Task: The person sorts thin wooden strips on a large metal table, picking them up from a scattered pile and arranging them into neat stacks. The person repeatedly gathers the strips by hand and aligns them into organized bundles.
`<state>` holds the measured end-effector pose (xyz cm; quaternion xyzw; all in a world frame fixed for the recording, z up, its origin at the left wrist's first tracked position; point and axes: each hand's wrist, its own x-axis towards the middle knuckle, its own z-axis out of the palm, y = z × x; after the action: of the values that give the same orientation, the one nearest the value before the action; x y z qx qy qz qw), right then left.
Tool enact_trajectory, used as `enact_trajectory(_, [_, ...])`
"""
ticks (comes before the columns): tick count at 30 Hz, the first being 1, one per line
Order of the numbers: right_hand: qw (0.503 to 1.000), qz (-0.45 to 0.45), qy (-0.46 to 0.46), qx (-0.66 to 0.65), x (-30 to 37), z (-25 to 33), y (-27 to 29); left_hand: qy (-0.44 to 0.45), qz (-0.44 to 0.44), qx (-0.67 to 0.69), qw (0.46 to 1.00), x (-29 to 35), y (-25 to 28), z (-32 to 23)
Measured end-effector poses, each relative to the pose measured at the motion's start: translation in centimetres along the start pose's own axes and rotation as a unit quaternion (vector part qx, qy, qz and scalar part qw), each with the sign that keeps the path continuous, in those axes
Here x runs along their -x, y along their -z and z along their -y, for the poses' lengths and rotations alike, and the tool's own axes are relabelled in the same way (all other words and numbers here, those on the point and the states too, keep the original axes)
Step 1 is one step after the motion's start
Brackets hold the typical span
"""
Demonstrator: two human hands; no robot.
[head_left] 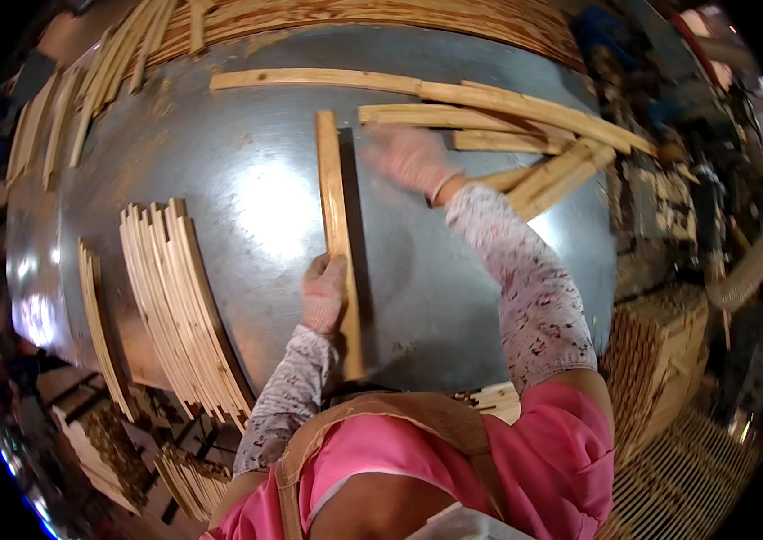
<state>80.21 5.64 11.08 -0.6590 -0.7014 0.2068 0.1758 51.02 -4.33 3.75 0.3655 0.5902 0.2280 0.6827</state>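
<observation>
Slat in left hand (right hand blurry)

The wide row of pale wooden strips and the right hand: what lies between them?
Head view: a long yellowish wooden strip and grey metal tabletop.

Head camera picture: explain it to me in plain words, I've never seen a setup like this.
There is no robot arm here, just a person's two hands. A wide fisheye camera on the person's head looks down, so straight edges bend and the pink-clothed body shows below. The left hand grips a long wooden strip over a grey, shiny table. The right hand, blurred, is by some loose strips; I can't tell whether it touches them. Left of the held piece lies a row of strips.
</observation>
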Motion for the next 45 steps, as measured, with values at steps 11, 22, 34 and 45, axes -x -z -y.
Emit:
enact_trajectory(11, [0.965,0.044,-0.168,0.197,-15.1,-4.8,-1.9,-0.078,-0.351,-0.609,0.707,3.8,23.3,3.2])
enact_trajectory(22, [0.979,0.159,-0.101,0.081,10.8,7.4,-10.7,-0.053,-0.214,0.085,0.972,3.7,22.9,-3.1])
enact_trajectory(34, [0.98,0.095,-0.023,0.176,20.0,6.2,-8.3,-0.012,-0.011,0.267,0.964,1.7,26.1,-3.1])
enact_trajectory(45, [0.991,-0.027,-0.065,0.117,1.6,24.9,-21.9,-0.054,-0.041,0.304,0.95,1.4,31.5,-4.6])
